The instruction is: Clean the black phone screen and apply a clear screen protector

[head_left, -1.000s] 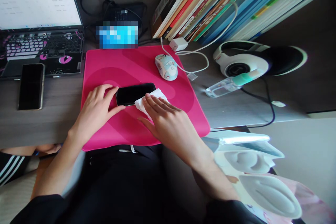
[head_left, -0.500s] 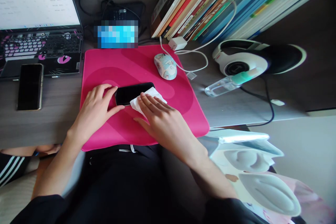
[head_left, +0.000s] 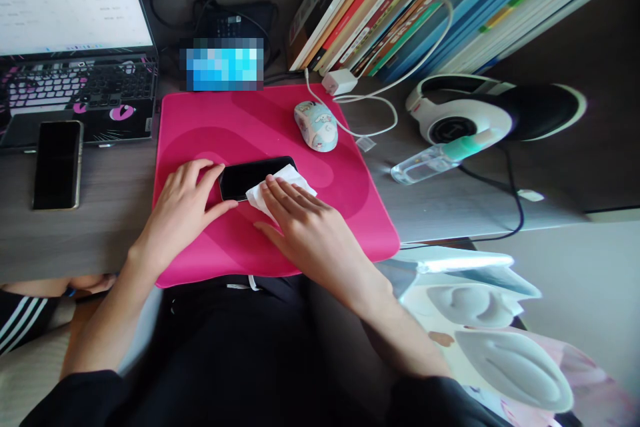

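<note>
A black smartphone (head_left: 245,177) lies face up on a pink desk mat (head_left: 225,107). My left hand (head_left: 181,195) steadies its left end, forefinger at the upper corner and thumb at the lower one. Flat under the fingertips of my right hand (head_left: 305,220) is a folded white tissue (head_left: 293,179), pressed onto the right part of the screen. The tissue and fingers hide that part of the phone. My right thumb is stretched out to the side, over the mat.
A patterned mouse (head_left: 316,125) sits at the mat's upper right, beside a white cable and charger (head_left: 340,82). Farther right are a clear bottle (head_left: 423,165) and headphones (head_left: 450,127). On the left stand a laptop (head_left: 75,93) and a second phone (head_left: 58,165). Books (head_left: 380,7) line the back.
The tissue and my right fingertips have shifted very slightly left on the screen. My left hand and the phone have stayed in place.
</note>
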Motion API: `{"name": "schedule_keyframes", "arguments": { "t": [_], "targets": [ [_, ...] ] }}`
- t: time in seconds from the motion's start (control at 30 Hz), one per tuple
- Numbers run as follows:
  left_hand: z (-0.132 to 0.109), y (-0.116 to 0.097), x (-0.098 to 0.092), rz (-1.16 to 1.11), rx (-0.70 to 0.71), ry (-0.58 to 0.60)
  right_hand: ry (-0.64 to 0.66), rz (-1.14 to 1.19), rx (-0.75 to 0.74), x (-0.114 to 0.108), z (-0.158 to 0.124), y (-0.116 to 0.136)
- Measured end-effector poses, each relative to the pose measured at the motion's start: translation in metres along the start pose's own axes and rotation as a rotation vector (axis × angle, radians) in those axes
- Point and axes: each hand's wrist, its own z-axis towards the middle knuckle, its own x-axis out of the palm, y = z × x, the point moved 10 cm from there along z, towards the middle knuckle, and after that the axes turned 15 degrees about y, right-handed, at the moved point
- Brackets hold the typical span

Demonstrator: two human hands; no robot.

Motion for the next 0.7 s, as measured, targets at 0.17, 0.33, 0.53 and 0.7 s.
{"name": "schedule_keyframes", "arguments": {
  "t": [0.17, 0.33, 0.53, 0.7],
  "targets": [
    [0.0002, 0.0, -0.0008, -0.003, -0.001, 0.0, 0.005, 0.004, 0.011, 0.0008, 0.0015, -0.0008],
    [0.0001, 0.0015, -0.0001, 0.011, -0.012, 0.008, -0.004, 0.003, 0.005, 0.0009, 0.0023, 0.0003],
    [0.0, 0.0004, -0.0001, 0.012, -0.003, -0.002, -0.012, 0.037, 0.007, 0.001, 0.0031, -0.0016],
    [0.0008, 0.0001, -0.0008, 0.015, -0.003, -0.003, -0.012, 0.041, 0.008, 0.0012, 0.0033, -0.0019]
  ]
}}
